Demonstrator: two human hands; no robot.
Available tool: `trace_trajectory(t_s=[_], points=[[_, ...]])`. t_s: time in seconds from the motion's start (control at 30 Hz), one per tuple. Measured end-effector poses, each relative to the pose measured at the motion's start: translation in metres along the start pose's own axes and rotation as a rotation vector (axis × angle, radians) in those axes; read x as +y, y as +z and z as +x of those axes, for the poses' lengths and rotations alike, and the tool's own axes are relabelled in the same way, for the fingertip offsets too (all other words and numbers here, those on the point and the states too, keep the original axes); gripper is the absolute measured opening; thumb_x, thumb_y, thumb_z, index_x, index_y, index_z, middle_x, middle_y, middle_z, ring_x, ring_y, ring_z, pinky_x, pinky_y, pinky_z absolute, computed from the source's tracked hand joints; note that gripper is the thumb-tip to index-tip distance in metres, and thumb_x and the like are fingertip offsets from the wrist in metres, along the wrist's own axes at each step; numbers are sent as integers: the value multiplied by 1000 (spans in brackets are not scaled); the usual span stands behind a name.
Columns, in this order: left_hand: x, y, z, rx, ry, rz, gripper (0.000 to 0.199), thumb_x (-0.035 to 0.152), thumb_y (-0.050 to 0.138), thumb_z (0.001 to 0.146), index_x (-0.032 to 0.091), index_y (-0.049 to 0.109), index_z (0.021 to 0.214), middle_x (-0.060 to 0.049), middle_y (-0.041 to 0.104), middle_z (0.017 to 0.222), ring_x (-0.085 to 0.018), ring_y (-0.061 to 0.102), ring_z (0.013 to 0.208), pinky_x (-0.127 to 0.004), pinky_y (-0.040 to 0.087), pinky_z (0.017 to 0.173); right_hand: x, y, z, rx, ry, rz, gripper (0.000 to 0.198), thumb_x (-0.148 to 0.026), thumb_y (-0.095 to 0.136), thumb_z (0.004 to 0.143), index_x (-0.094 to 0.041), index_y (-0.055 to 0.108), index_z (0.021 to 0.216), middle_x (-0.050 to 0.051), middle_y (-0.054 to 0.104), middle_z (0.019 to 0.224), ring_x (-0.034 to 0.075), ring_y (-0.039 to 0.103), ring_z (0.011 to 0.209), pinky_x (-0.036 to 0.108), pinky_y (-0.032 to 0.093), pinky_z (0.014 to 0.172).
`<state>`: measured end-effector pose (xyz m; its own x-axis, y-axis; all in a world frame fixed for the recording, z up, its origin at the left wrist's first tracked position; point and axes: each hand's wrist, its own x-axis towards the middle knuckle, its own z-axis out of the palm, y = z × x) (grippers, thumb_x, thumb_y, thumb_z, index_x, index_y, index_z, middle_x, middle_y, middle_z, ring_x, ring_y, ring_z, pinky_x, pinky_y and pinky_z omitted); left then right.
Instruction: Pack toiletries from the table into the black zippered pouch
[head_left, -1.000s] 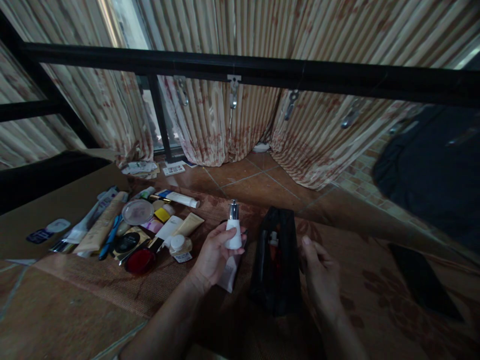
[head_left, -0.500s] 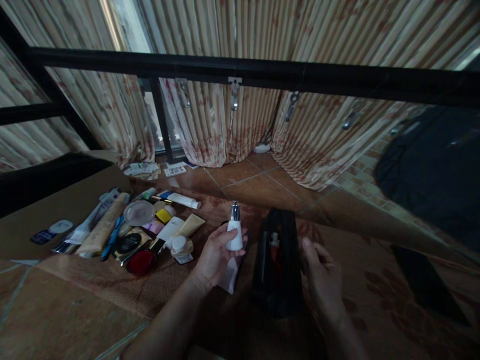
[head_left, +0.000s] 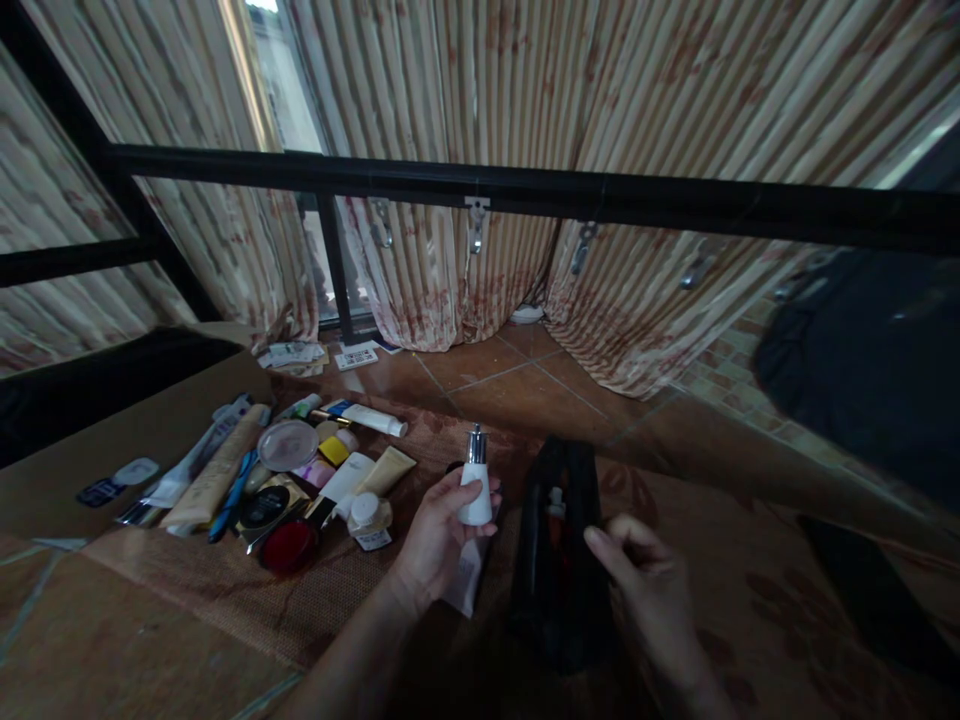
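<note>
My left hand is wrapped around a white pump bottle with a silver top, held upright left of the black pouch. The pouch gapes open, and a bottle with a pale cap and reddish body shows inside. My right hand is closed at the pouch's right rim, its thumb over the edge and the other fingers curled, partly hidden. Below my left hand lies a pale flat packet. A small jar with a white cap stands to the left.
Cosmetics lie heaped at left: a beige tube, a red round case, a black-lidded compact and a clear round container. A cardboard box stands behind them. A black rail crosses ahead; a dark flat object lies right.
My right hand has shifted inward, its thumb now over the pouch's right edge. The left hand keeps the pump bottle. The whole scene sits slightly lower in view.
</note>
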<state>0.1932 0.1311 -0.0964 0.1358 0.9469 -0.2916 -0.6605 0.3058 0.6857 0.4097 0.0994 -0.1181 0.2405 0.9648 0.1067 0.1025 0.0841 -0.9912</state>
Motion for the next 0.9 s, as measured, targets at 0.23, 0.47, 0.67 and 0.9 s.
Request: trace_trajectory(t_s=[0.23, 0.47, 0.67, 0.9], points=[[0, 0, 0, 22, -10, -4, 32, 23, 77, 73, 14, 66, 101, -10, 70, 99, -19, 66, 83, -23, 53, 58, -2, 3, 2, 52, 2, -26, 49, -44, 75, 76, -20, 38, 55, -6, 33, 56, 9, 31, 54, 22, 28, 50], [-2, -2, 1, -5, 13, 33, 32, 25, 76, 74, 13, 67, 102, -9, 69, 98, -17, 64, 83, -23, 52, 57, 5, -1, 4, 173, -15, -6, 39, -42, 76, 74, -22, 44, 64, -6, 39, 61, 10, 36, 55, 22, 32, 50], [-1, -2, 1, 26, 5, 38, 33, 26, 77, 73, 13, 68, 101, -9, 70, 98, -18, 65, 82, -23, 53, 57, 5, -2, 6, 230, 16, -53, 29, -41, 73, 74, -22, 62, 92, -2, 60, 74, 14, 53, 61, 23, 42, 54], [0, -1, 0, 33, 1, 35, 31, 26, 77, 73, 14, 68, 100, -10, 71, 97, -18, 67, 83, -23, 53, 58, 10, -6, 11, 321, 71, -110, 55, -49, 75, 72, -21, 63, 119, -1, 63, 77, 15, 57, 60, 25, 45, 54]])
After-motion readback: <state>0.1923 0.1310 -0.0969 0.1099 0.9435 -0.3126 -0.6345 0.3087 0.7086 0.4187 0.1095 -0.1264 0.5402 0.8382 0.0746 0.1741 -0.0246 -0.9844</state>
